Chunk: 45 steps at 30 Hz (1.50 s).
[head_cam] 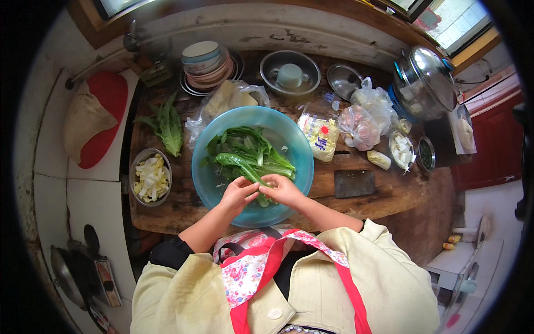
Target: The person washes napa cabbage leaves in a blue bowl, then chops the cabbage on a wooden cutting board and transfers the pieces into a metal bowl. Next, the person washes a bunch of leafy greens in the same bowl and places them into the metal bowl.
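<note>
Over the near part of a blue plastic basin (306, 175), my left hand (240, 194) and my right hand (281, 190) meet at the base of a long green lettuce leaf (238, 162). Fingers of both hands pinch its stalk end, while the leaf slants away to the upper left. More lettuce leaves (250, 144) lie in water inside the basin. Left of the basin, a bunch of dry-looking lettuce leaves (169, 127) rests on the wooden table (187, 213). A bowl of chopped Chinese cabbage (152, 179) stands below that bunch.
Behind the basin are stacked bowls (202, 58), a steel basin (267, 83) holding a cup (289, 76), and a lid (343, 81). To the right stand packaged noodles (319, 137), a plastic bag (359, 127), a cleaver blade (354, 183), a bowl of white pieces (402, 152) and a steamer pot (425, 83).
</note>
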Motion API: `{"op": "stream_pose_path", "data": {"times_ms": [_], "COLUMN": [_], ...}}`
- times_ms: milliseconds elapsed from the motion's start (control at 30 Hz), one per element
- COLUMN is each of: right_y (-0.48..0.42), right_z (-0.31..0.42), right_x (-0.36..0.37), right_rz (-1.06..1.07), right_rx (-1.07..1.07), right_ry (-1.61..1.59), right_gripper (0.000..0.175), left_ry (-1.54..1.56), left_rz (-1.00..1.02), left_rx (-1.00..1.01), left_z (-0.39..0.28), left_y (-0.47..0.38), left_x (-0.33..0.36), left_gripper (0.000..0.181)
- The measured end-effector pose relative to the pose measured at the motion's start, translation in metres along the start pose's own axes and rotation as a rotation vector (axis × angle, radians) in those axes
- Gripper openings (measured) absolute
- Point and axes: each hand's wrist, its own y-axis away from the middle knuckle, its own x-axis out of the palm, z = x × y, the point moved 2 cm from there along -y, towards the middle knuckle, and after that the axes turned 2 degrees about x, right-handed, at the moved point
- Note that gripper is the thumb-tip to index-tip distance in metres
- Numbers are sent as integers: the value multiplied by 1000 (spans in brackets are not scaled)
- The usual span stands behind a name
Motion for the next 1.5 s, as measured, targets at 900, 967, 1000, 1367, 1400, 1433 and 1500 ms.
{"op": "stream_pose_path", "data": {"times_ms": [900, 967, 1000, 1367, 1400, 1433, 1500], "right_y": [-85, -84, -82, -9, 0, 10, 22], "right_z": [-48, -51, -52, 48, 55, 61, 62], "right_x": [-35, -18, -12, -3, 7, 14, 21], "right_rz": [-400, -506, -396, -111, -151, -231, -151], "right_rx": [-125, -123, -149, -184, -235, -367, -457], "right_ry": [1387, 1469, 1475, 1049, 1091, 1102, 1047], "right_gripper": [17, 33, 38, 44, 39, 34, 43], "left_ry": [45, 5, -29, 58, 49, 117, 123], "left_rz": [-421, -420, -400, 198, 115, 66, -135], "left_rx": [299, 239, 212, -137, -114, -81, -43], "left_z": [-60, -53, -47, -1, -3, -4, -4], "left_y": [-31, -33, -30, -1, -6, -12, -17], "left_x": [-71, -75, -75, 28, 33, 36, 32], "left_gripper": [22, 19, 19, 44, 42, 41, 32]}}
